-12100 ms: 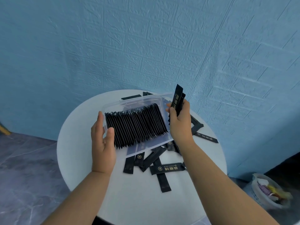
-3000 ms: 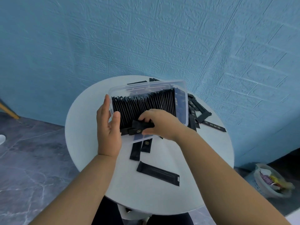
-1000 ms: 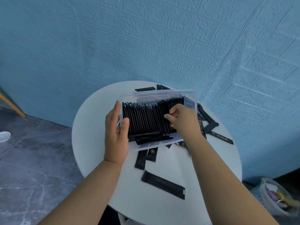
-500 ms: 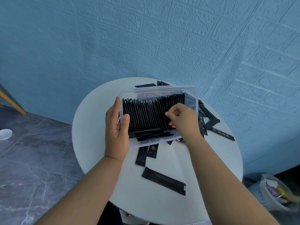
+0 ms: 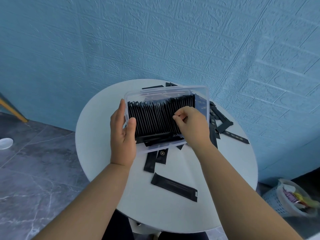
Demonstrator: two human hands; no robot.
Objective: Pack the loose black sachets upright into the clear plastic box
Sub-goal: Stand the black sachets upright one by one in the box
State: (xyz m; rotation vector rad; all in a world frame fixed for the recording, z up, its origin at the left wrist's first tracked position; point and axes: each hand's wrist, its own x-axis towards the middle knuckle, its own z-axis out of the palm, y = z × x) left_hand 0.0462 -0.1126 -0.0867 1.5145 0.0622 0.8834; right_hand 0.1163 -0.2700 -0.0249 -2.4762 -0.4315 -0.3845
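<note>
Clear plastic blurs a good deal here. The rectangular clear plastic box (image 5: 156,148) sits toward twelve o'clock on the round white table (image 5: 97,144), and I can't tell whether it lies flat or is tipped up.

Inside it, a tight row of upright black sachets (image 5: 152,118) runs from nine o'clock to three. A few flat black sachets (image 5: 159,138) lie along the near wall at six.

The left hand (image 5: 122,135) clamps the box's nine o'clock end, thumb over the rim and fingers outside. The right hand (image 5: 193,129) curls over the three o'clock end of the row, thumb and forefinger nipping into the sachet tops. Its knuckles cover how many it has hold of. The two hands are apart, with the row between them.

A loose heap of black sachets (image 5: 223,123) at two o'clock is partly hidden behind the box and wrist. Two half-covered black sachets (image 5: 155,158) poke out from under the box. One long black sachet (image 5: 174,187) lies alone toward five.

Behind stands a blue embossed brick-pattern wall (image 5: 155,40), and below is a grey marble-tile floor (image 5: 26,170). Off the table at four o'clock, a perforated waste basket (image 5: 292,198) is cut off at the edge of view.
</note>
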